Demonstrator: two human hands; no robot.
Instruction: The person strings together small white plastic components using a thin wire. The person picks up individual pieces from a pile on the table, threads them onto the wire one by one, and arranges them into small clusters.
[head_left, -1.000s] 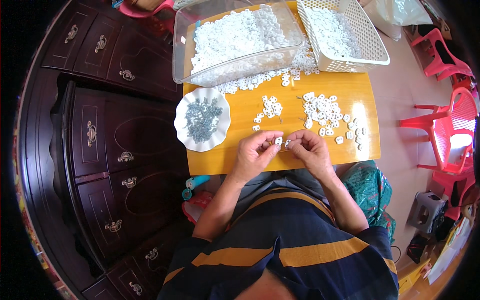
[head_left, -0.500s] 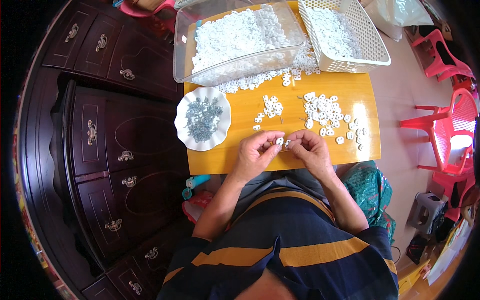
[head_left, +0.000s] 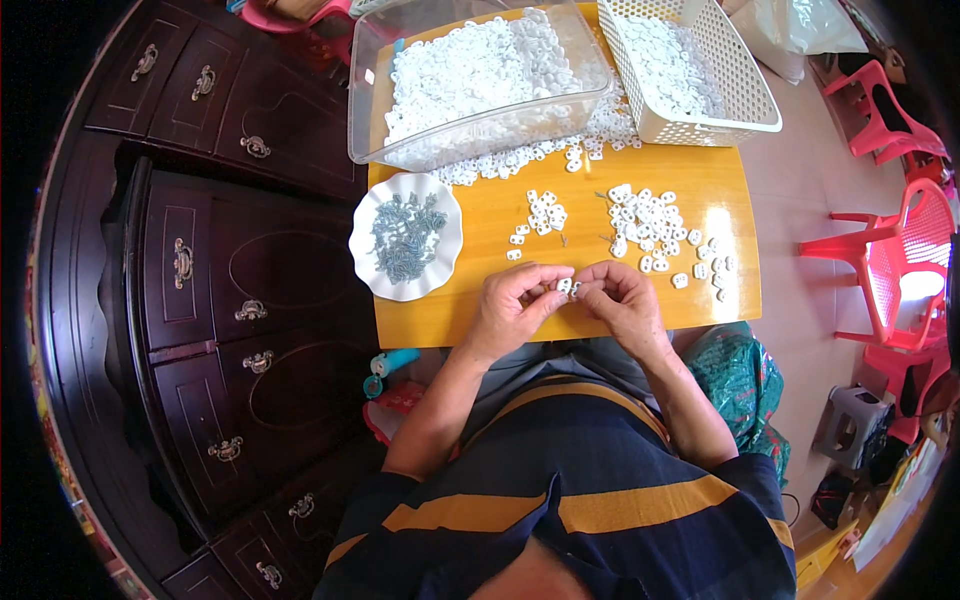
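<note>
Over the table's near part, my left hand (head_left: 515, 305) pinches a small white plastic piece with holes (head_left: 564, 285) between thumb and fingers. Close beside it, my right hand (head_left: 622, 305) is closed on another small white piece (head_left: 576, 288), mostly covered by the fingertips. The two pieces are nearly touching. Beyond my hands lie a small group of white pieces (head_left: 545, 212) and a larger pile of them (head_left: 648, 222). A few screws (head_left: 564, 240) lie near these piles. To the left, a white scalloped dish (head_left: 358, 245) holds many grey screws (head_left: 405, 240).
A clear plastic bin (head_left: 480, 140) full of white pieces stands at the far side of the wooden table (head_left: 480, 225), beside a white perforated basket (head_left: 700, 130). Dark cabinets (head_left: 270, 270) line the left. Red chairs (head_left: 885, 240) and a green bag (head_left: 735, 380) are on the right.
My left hand has shifted slightly right, bringing its white piece closer to the one in my right hand. The piles and containers are unchanged.
</note>
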